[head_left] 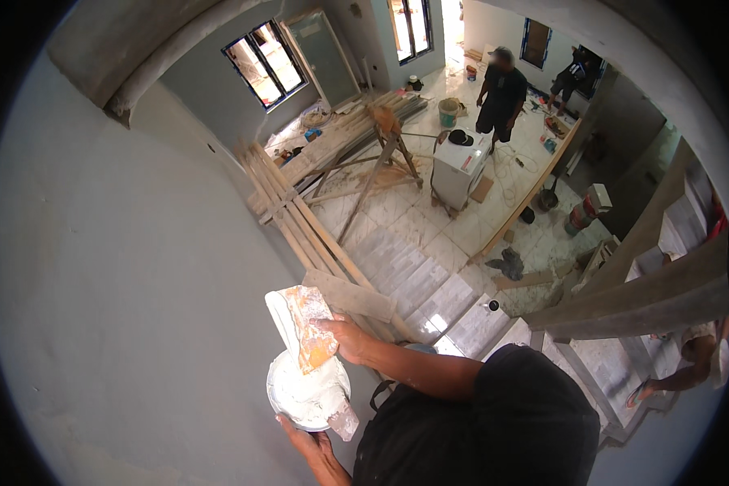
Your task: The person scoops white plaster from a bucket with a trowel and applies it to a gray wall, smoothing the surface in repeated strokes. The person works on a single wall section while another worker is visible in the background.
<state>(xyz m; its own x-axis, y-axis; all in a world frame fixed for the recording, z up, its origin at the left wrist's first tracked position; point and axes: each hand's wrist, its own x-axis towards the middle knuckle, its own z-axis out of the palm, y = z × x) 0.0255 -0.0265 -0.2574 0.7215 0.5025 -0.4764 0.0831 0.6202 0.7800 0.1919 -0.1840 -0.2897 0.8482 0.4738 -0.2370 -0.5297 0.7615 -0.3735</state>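
From where I stand, the right grip (344, 338) is closed on the edge of an orange spreader (317, 350) caked with white paste, held above the bowl just beyond the left grip. That left grip (306, 444) has hold of the near side of the white bowl (271, 395), some of its fingers hidden underneath. White paste (300, 397) fills the bowl, and a small smeared blade (344, 423) leans over its rim, just right of the left grip. The grey wall (138, 283) is to the left of both grips; wooden beams (309, 236) lie beyond the right grip, and tiled stairs (433, 300) descend off to its right.
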